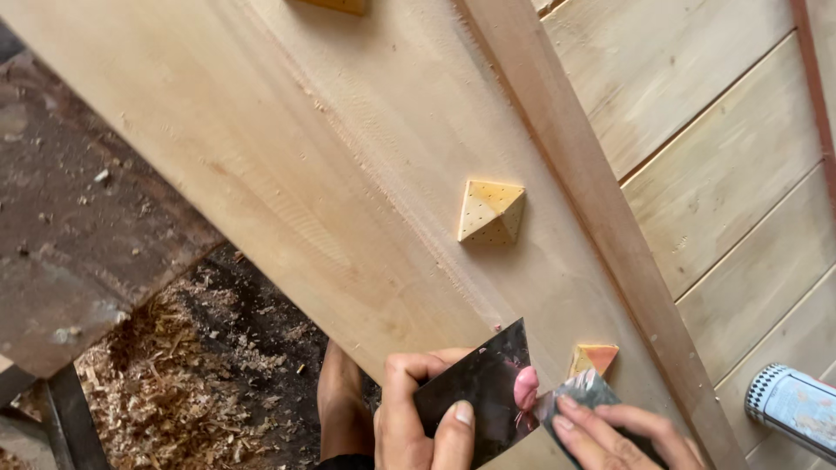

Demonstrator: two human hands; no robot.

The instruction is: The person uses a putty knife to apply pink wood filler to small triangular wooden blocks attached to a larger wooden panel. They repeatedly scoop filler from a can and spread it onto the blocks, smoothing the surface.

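Observation:
My left hand (418, 418) grips a dark metal scraper blade (475, 392) with a blob of pink filler (526, 386) on its right edge. Beside it, my right hand (605, 435) holds a second, smaller dark scraper (582, 393) that touches the pink filler. Both hands hover over a wide pale wooden board (287, 165) near its lower end. A yellow pyramid-shaped stud (491, 211) sits on the board above the hands. Another yellowish-orange stud (595, 357) lies just above my right hand's scraper.
A brown wooden strip (592, 200) runs diagonally along the board's right side, with pale planks (731, 174) beyond it. A can (794, 407) lies at the lower right. Wood shavings (174, 383) cover the dark floor at lower left, beside a dusty dark surface (78, 226). My bare foot (341, 400) is below the board.

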